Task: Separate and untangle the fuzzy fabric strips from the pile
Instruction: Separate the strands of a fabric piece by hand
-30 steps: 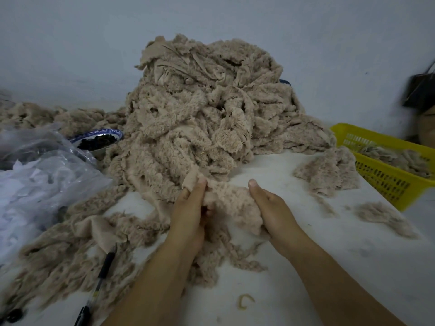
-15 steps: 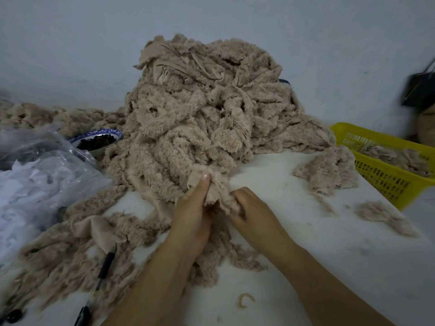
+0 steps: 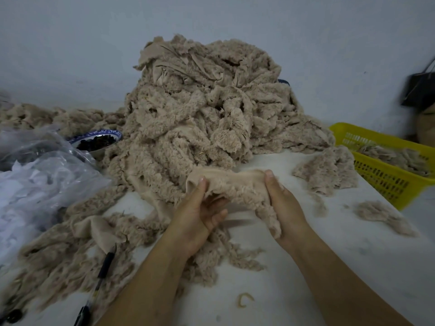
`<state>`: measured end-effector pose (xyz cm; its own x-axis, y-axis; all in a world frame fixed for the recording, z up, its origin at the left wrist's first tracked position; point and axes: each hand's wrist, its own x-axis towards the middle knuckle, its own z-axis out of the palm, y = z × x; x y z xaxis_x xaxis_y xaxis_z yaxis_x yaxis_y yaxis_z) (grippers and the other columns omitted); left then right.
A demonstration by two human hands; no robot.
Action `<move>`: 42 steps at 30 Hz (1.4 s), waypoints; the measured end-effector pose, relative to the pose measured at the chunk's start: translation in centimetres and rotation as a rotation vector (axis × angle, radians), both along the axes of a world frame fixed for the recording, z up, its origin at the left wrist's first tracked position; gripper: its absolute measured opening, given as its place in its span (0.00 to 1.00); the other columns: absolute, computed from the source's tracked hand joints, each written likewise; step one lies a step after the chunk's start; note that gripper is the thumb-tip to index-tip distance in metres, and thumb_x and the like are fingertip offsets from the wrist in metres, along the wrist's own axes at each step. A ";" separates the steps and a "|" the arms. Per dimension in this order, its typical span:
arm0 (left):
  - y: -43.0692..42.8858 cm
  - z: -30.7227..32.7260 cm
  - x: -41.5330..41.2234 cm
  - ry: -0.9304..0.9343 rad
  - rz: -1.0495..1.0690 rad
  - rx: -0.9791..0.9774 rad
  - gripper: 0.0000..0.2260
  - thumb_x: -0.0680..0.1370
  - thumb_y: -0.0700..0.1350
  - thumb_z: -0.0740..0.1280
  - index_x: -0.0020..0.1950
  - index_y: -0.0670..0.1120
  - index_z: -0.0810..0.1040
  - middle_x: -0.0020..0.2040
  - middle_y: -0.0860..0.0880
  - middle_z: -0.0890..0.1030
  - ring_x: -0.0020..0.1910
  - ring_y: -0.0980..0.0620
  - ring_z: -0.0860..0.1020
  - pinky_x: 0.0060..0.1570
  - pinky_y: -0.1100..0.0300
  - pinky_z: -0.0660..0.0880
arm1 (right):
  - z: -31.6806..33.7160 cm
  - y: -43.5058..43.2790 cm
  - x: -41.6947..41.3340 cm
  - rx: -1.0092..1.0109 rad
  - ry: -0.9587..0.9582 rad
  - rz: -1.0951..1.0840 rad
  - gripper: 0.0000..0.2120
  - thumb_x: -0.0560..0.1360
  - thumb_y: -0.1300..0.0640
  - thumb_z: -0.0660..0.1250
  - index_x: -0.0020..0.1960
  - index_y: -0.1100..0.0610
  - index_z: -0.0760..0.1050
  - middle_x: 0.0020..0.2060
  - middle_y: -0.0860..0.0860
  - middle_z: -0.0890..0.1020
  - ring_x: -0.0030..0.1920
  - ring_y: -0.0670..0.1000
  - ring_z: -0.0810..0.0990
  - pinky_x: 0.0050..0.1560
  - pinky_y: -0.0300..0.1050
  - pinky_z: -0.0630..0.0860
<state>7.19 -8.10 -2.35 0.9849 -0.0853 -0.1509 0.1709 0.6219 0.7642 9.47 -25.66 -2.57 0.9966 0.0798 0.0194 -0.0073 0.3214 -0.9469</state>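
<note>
A white tabletop (image 3: 306, 267) carries everything. The pile (image 3: 200, 109) of beige fuzzy fabric strips rises at the middle of its far edge, heaped high against the wall, with its foot spilling towards the centre. A crumpled clear plastic bag (image 3: 42, 175) lies along the left edge. A yellow slotted basket (image 3: 388, 182) sits at the right edge, with a few strips inside it. More loose strips (image 3: 70, 250) sprawl from the pile towards the near left corner. A flatter fuzzy piece (image 3: 327, 170) lies between the pile and the basket.

In front of the pile, near the middle of the tabletop, both hands hold one strip (image 3: 237, 187) stretched between them, with its smooth backing turned up along the far side. The left hand (image 3: 197, 215) pinches one end, thumb on top and fingers curled beneath. The right hand (image 3: 284, 208) grips the other end in the same way, and the strip's tail drapes over its palm.

A blue-rimmed bowl (image 3: 98, 140) of dark bits sits between the bag and the pile. A small tuft (image 3: 381, 217) lies near the right edge. A dark pen (image 3: 103, 271) rests among the loose strips, and a curled scrap (image 3: 244, 300) lies by the near edge.
</note>
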 end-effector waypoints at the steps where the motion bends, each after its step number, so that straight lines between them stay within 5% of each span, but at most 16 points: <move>1: 0.0 -0.1 -0.1 -0.023 -0.070 0.065 0.16 0.74 0.57 0.66 0.50 0.48 0.87 0.48 0.47 0.86 0.45 0.52 0.85 0.30 0.63 0.79 | 0.0 0.2 -0.1 -0.023 -0.043 0.013 0.22 0.75 0.41 0.62 0.57 0.56 0.82 0.48 0.57 0.86 0.49 0.54 0.86 0.43 0.41 0.81; 4: -0.7 -0.2 -0.4 -0.011 -0.209 0.205 0.19 0.77 0.57 0.66 0.59 0.45 0.84 0.50 0.46 0.85 0.44 0.52 0.84 0.33 0.62 0.80 | -0.1 1.0 -0.6 -0.163 -0.130 0.025 0.20 0.77 0.40 0.63 0.58 0.53 0.81 0.51 0.55 0.86 0.53 0.55 0.85 0.55 0.52 0.81; 8: -1.0 -0.6 -0.5 0.056 -0.162 0.270 0.03 0.70 0.40 0.74 0.37 0.44 0.86 0.36 0.47 0.82 0.33 0.56 0.80 0.27 0.65 0.75 | -0.2 1.3 -0.7 -0.221 -0.124 -0.046 0.21 0.72 0.37 0.65 0.51 0.53 0.82 0.46 0.58 0.86 0.49 0.60 0.84 0.53 0.56 0.81; 13: -1.0 -1.2 -0.3 0.035 -0.164 0.218 0.22 0.76 0.25 0.61 0.27 0.41 0.82 0.31 0.47 0.82 0.31 0.55 0.81 0.36 0.65 0.79 | 0.0 0.5 -0.1 -0.122 -0.060 -0.088 0.19 0.70 0.38 0.67 0.49 0.53 0.82 0.45 0.56 0.87 0.48 0.57 0.86 0.52 0.54 0.81; 16: -0.9 -0.5 -0.4 0.018 -0.174 0.098 0.16 0.75 0.29 0.65 0.29 0.39 0.81 0.34 0.44 0.81 0.34 0.52 0.83 0.39 0.62 0.81 | 0.1 0.4 0.1 -0.085 -0.052 -0.087 0.18 0.71 0.39 0.67 0.49 0.51 0.83 0.47 0.56 0.86 0.49 0.57 0.86 0.51 0.52 0.80; 20: -0.8 0.2 -0.6 -0.024 -0.267 0.008 0.10 0.74 0.49 0.73 0.45 0.43 0.87 0.43 0.45 0.84 0.40 0.51 0.84 0.37 0.60 0.81 | -0.2 0.9 -0.1 -0.174 -0.120 -0.077 0.19 0.71 0.38 0.66 0.49 0.52 0.82 0.45 0.55 0.87 0.48 0.56 0.86 0.49 0.51 0.82; 24: -1.6 -0.3 -0.2 -0.043 -0.144 0.086 0.08 0.72 0.43 0.73 0.48 0.42 0.87 0.47 0.43 0.86 0.47 0.51 0.85 0.43 0.62 0.81 | -0.3 1.1 -0.1 -0.214 -0.113 -0.037 0.24 0.72 0.35 0.62 0.53 0.52 0.82 0.40 0.47 0.87 0.40 0.44 0.85 0.39 0.36 0.79; 28: -1.4 -0.5 0.1 -0.080 -0.018 0.051 0.08 0.75 0.43 0.71 0.48 0.40 0.86 0.52 0.42 0.85 0.54 0.47 0.84 0.49 0.60 0.80 | -0.6 1.0 -0.2 -0.281 -0.040 0.136 0.31 0.75 0.29 0.55 0.65 0.50 0.77 0.51 0.42 0.84 0.51 0.41 0.83 0.50 0.42 0.80; 29: -1.4 -0.5 0.1 -0.091 -0.011 0.064 0.08 0.76 0.44 0.70 0.47 0.42 0.87 0.52 0.43 0.85 0.55 0.48 0.83 0.49 0.60 0.80 | -0.6 1.2 -0.3 -0.320 -0.035 0.149 0.30 0.74 0.29 0.57 0.62 0.49 0.78 0.50 0.44 0.84 0.49 0.43 0.83 0.48 0.44 0.81; 32: -1.3 -0.5 0.1 -0.019 0.042 0.055 0.15 0.73 0.47 0.73 0.53 0.39 0.85 0.56 0.40 0.84 0.57 0.46 0.83 0.55 0.55 0.80 | -0.3 1.9 -0.4 -0.418 -0.018 0.101 0.19 0.75 0.35 0.64 0.39 0.49 0.80 0.28 0.46 0.78 0.26 0.43 0.75 0.27 0.36 0.71; 34: -1.3 -0.4 0.2 0.029 0.111 0.035 0.23 0.71 0.49 0.74 0.59 0.34 0.81 0.59 0.37 0.81 0.58 0.42 0.81 0.61 0.52 0.77 | -0.3 1.8 -0.2 -0.386 0.012 0.068 0.23 0.77 0.41 0.65 0.27 0.50 0.71 0.20 0.46 0.68 0.19 0.44 0.64 0.21 0.35 0.61; 36: -1.0 -0.1 0.5 0.022 0.159 -0.011 0.16 0.70 0.48 0.73 0.51 0.37 0.83 0.50 0.39 0.82 0.46 0.47 0.82 0.46 0.60 0.79 | -0.1 1.1 0.1 -0.279 0.033 0.027 0.24 0.75 0.39 0.66 0.27 0.49 0.64 0.21 0.46 0.62 0.21 0.46 0.58 0.21 0.36 0.57; 38: -0.7 -0.1 0.7 0.011 0.181 -0.063 0.07 0.70 0.45 0.73 0.42 0.42 0.86 0.44 0.44 0.83 0.39 0.53 0.82 0.36 0.64 0.80 | 0.2 0.5 0.0 -0.236 0.023 0.000 0.25 0.70 0.32 0.64 0.30 0.52 0.67 0.23 0.48 0.65 0.22 0.48 0.63 0.23 0.38 0.61; 42: -1.3 -0.5 0.3 -0.054 0.122 -0.021 0.07 0.73 0.46 0.72 0.44 0.44 0.88 0.50 0.44 0.86 0.49 0.52 0.85 0.43 0.63 0.80 | -0.2 1.5 -0.7 -0.360 -0.011 0.128 0.33 0.68 0.24 0.60 0.51 0.53 0.76 0.40 0.51 0.83 0.38 0.52 0.84 0.34 0.45 0.77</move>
